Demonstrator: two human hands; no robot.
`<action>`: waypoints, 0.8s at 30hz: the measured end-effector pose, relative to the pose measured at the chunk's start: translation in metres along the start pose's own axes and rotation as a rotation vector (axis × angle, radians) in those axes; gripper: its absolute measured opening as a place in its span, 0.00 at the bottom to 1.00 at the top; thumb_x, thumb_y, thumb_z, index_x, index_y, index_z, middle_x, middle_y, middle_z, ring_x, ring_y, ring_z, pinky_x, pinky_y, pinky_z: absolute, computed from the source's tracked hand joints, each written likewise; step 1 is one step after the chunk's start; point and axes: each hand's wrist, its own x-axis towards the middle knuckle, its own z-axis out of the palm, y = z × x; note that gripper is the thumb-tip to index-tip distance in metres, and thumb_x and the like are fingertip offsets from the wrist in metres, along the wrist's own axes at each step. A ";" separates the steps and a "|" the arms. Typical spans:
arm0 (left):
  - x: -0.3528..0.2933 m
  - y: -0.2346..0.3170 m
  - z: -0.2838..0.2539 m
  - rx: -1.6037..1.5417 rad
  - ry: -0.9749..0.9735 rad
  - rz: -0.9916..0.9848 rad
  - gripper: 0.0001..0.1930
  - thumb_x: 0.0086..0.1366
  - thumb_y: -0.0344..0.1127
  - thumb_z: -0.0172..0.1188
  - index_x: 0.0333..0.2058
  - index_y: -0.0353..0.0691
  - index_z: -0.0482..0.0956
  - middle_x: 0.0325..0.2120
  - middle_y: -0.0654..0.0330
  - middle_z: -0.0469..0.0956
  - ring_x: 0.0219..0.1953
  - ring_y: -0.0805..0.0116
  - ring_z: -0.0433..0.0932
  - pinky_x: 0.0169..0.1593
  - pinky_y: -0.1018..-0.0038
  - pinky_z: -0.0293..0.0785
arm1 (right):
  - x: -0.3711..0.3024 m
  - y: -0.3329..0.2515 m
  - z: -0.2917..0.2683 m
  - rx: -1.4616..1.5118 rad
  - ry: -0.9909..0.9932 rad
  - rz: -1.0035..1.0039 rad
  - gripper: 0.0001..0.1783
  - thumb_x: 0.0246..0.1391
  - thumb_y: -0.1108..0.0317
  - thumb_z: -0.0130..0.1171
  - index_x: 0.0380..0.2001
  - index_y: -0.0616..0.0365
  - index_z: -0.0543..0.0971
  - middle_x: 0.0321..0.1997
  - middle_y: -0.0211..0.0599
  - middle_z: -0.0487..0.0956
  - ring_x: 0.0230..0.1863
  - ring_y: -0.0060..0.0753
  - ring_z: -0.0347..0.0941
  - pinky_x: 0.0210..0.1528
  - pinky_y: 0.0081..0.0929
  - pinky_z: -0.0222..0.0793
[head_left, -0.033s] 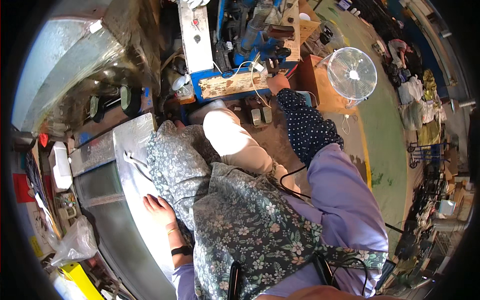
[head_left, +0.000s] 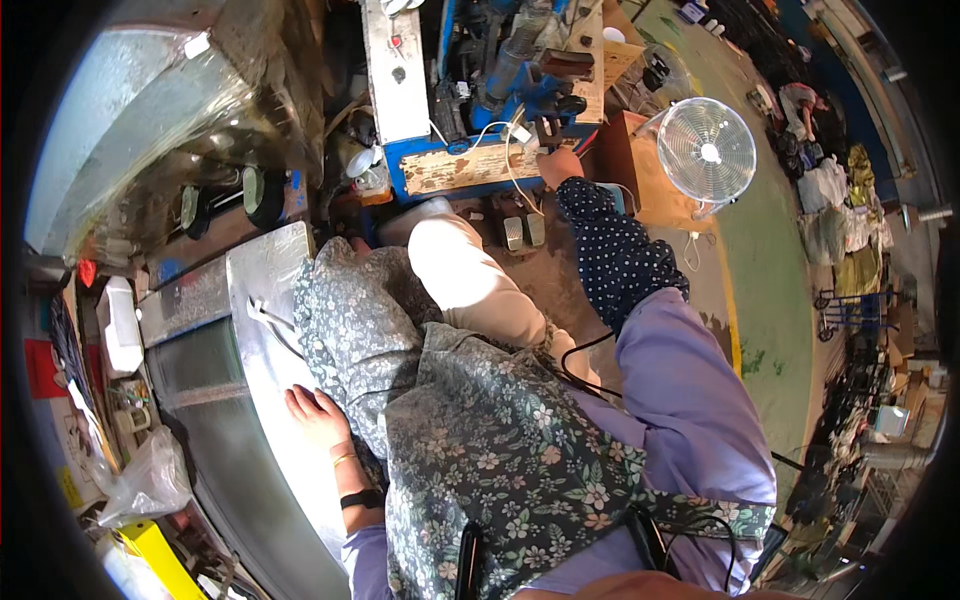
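My left hand (head_left: 320,418) lies flat on the bright metal edge of a worktable (head_left: 275,385), its fingers stretched out and holding nothing. A plier-like metal tool (head_left: 268,315) rests on the metal just beyond those fingers. Farther off, my right hand (head_left: 560,168) reaches to the front edge of a blue machine (head_left: 395,165), against a dark metal piece (head_left: 548,133). Its fingers are largely hidden there, so their grip does not show. A white cable (head_left: 510,165) hangs down beside this hand. Floral cloth (head_left: 500,430) covers my lap.
A round fan (head_left: 706,152) stands right of the machine, by a brown box (head_left: 655,190). Two foot pedals (head_left: 524,233) sit below the machine. A dark conveyor-like belt (head_left: 225,430) runs along the left. Plastic bags (head_left: 825,180) are piled at the right.
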 end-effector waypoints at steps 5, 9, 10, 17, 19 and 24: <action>0.002 -0.002 0.002 -0.054 -0.030 -0.039 0.25 0.70 0.40 0.48 0.60 0.28 0.67 0.62 0.38 0.64 0.65 0.40 0.61 0.68 0.53 0.58 | 0.005 0.002 0.005 -0.091 0.064 -0.056 0.26 0.53 0.52 0.54 0.38 0.69 0.82 0.45 0.65 0.80 0.48 0.60 0.77 0.52 0.47 0.72; 0.003 -0.001 0.002 -0.043 -0.017 -0.036 0.26 0.70 0.40 0.49 0.60 0.28 0.67 0.62 0.37 0.63 0.66 0.40 0.60 0.68 0.53 0.56 | 0.008 0.003 0.005 -0.087 -0.020 -0.002 0.27 0.54 0.51 0.54 0.39 0.69 0.82 0.44 0.63 0.80 0.48 0.59 0.78 0.52 0.46 0.73; 0.004 0.000 0.002 -0.047 -0.015 -0.033 0.26 0.70 0.40 0.49 0.60 0.28 0.67 0.62 0.37 0.63 0.66 0.40 0.60 0.68 0.53 0.56 | 0.009 0.002 0.004 -0.090 -0.021 0.033 0.27 0.54 0.51 0.54 0.39 0.69 0.82 0.44 0.63 0.81 0.48 0.59 0.78 0.51 0.45 0.73; 0.005 0.005 -0.001 -0.041 -0.014 -0.040 0.25 0.69 0.40 0.50 0.59 0.28 0.68 0.62 0.38 0.63 0.65 0.41 0.61 0.68 0.54 0.56 | 0.006 -0.001 0.000 -0.068 -0.002 0.018 0.28 0.54 0.54 0.54 0.39 0.76 0.80 0.41 0.65 0.81 0.44 0.57 0.80 0.48 0.43 0.75; 0.005 0.006 -0.001 -0.057 -0.014 -0.044 0.25 0.69 0.40 0.50 0.59 0.28 0.68 0.62 0.37 0.63 0.65 0.40 0.61 0.68 0.53 0.57 | 0.005 -0.002 -0.001 -0.018 -0.026 0.041 0.28 0.54 0.55 0.54 0.39 0.76 0.79 0.39 0.64 0.81 0.43 0.57 0.80 0.48 0.43 0.75; 0.005 0.006 -0.001 -0.045 -0.004 -0.047 0.25 0.69 0.41 0.50 0.59 0.27 0.68 0.61 0.36 0.64 0.64 0.39 0.62 0.67 0.53 0.57 | 0.009 -0.002 0.001 -0.050 -0.046 0.058 0.27 0.55 0.54 0.54 0.39 0.75 0.80 0.37 0.60 0.82 0.41 0.55 0.80 0.47 0.45 0.74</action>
